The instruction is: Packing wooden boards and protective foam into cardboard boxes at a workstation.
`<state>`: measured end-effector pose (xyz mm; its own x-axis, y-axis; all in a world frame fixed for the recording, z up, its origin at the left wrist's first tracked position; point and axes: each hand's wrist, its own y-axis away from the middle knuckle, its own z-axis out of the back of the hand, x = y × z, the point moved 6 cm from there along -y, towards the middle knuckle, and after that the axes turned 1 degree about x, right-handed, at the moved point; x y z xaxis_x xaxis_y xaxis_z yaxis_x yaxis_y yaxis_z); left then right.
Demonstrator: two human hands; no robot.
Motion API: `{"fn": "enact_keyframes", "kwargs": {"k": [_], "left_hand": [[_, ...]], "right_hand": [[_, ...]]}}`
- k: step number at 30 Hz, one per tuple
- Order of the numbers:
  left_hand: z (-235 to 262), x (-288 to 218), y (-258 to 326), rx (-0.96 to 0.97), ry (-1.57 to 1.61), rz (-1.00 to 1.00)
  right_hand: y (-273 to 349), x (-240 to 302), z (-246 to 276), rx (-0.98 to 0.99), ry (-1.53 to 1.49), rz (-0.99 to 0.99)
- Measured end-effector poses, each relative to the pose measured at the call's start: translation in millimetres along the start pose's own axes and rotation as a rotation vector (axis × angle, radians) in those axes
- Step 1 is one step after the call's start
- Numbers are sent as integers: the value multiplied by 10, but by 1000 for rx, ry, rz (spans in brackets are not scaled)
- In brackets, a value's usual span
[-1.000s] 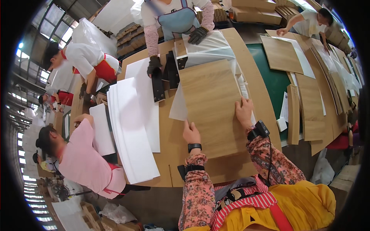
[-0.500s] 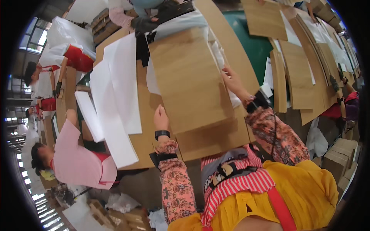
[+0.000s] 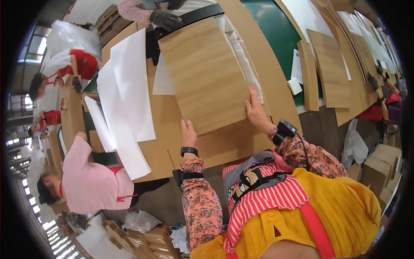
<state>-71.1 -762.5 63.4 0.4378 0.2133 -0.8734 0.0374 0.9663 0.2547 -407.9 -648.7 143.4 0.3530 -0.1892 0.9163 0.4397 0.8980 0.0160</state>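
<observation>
A wood-grain board point(image 3: 207, 77) lies before me over a large brown cardboard sheet point(image 3: 164, 159). At its near left corner, my left hand point(image 3: 189, 134) is closed on the edge, fingertips up. My right hand point(image 3: 258, 114) grips the near right corner, with the thumb along the side and part of the fingers hidden. White foam or wrapping point(image 3: 246, 58) shows along the board's right side. A black strip point(image 3: 194, 18) runs along its far end, and a co-worker's gloved hand point(image 3: 166, 20) rests on it.
White foam sheets point(image 3: 125, 82) lie to the left, near a person in pink point(image 3: 97, 177). Rightward are a green table surface point(image 3: 271, 36), a narrow brown board point(image 3: 308, 73) and another wood-grain panel point(image 3: 330, 69). Cardboard boxes point(image 3: 377, 172) stand at the lower right.
The board has shifted away from me and slightly left. My right hand has slid to its near corner, and my left now meets the near left corner. A far right panel is gone.
</observation>
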Motion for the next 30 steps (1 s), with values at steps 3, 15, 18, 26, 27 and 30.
{"fn": "enact_keyframes", "kwargs": {"k": [3, 15, 18, 26, 27, 30], "left_hand": [[-330, -501, 77, 288, 194, 36], [-7, -472, 527, 127, -365, -373], [4, -356, 521, 112, -331, -347], [201, -459, 443, 171, 397, -159], [205, -503, 430, 166, 400, -165], [-197, -847, 577, 160, -56, 181]], "right_hand": [[-37, -386, 409, 69, -20, -56], [437, -53, 623, 124, 535, 345], [436, -35, 614, 80, 497, 357], [250, -203, 527, 100, 231, 234], [212, -305, 525, 62, 44, 131], [331, -437, 635, -263, 86, -11]]}}
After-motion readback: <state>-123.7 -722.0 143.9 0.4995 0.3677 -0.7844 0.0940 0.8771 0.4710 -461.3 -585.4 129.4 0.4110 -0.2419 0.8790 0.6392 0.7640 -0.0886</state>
